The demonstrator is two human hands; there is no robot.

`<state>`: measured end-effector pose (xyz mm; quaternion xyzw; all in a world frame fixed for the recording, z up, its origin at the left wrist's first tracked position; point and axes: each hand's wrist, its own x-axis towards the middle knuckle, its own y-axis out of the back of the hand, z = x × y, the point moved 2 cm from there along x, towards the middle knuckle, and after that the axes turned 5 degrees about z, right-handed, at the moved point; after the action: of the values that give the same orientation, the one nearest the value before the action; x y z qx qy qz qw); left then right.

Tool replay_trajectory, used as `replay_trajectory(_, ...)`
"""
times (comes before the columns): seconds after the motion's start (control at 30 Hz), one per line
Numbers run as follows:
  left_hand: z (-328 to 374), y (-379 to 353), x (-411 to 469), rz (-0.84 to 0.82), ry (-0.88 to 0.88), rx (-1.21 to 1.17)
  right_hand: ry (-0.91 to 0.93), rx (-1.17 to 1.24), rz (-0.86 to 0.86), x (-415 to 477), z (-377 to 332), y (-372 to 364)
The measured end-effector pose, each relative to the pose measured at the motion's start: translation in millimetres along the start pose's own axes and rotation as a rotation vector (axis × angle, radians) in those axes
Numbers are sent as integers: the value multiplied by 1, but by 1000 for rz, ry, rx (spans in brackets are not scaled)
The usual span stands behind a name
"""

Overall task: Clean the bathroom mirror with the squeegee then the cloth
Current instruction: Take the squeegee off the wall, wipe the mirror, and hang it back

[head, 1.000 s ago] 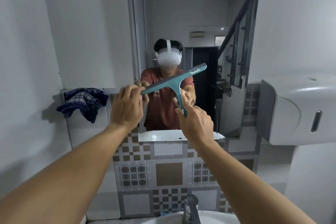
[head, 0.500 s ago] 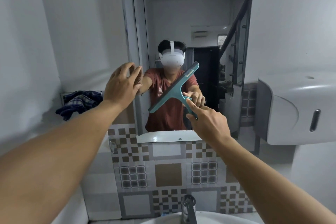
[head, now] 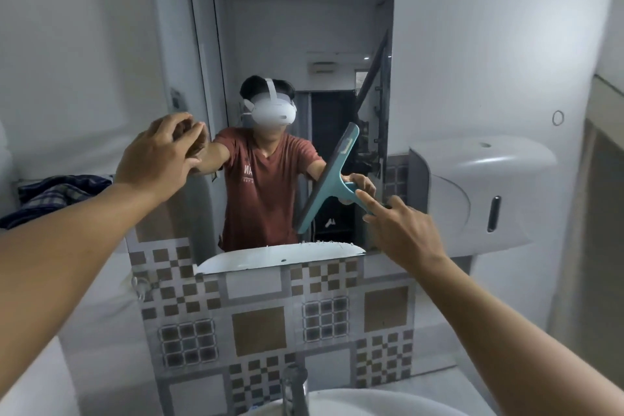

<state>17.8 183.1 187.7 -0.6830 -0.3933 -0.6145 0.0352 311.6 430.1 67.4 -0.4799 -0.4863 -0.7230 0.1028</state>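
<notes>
Right hand (head: 401,230): closed round the handle of the squeegee (head: 329,181), index finger laid straight along the handle toward the blade, remaining fingers curled under. Squeegee: teal, T-shaped, blade standing steeply on end just beyond the fingertips, its upper tip leaning away to the right, edge at or close to the mirror (head: 293,44) near the glass's right border; actual contact cannot be told. Handling, as judged: light, rigid plastic body with a softer wiping lip; one hand suffices; best held on the short handle as now, never by the blade, with the extended finger supplying pressure; a wet handle could slip and twist under a long pull. Left hand (head: 158,155): empty, fingers loosely bunched with tips drawn together, raised before the mirror's left edge, well apart from the squeegee; touching the glass or not, cannot tell. Cloth (head: 57,194): dark checked fabric, crumpled on a ledge below and outward of the left hand; judged soft, limp, light, to be gathered in a bunch for wiping. Mirror: tall, narrow, fixed to the wall ahead of both hands; judged hard, smooth, breakable, so even pressure is advised. Beyond the right hand: white wall dispenser (head: 479,192). Below both forearms: tap (head: 297,388).
</notes>
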Motion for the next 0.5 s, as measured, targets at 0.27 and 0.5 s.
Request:
replay_trajectory(0.27, -3, -1, 0, -8, 3, -26, -244, 54, -31, -23, -20, -5)
replay_trajectory(0.5, -9, -11, 0, -18, 68, -96, -500, 221, -93, -44, -35, -16)
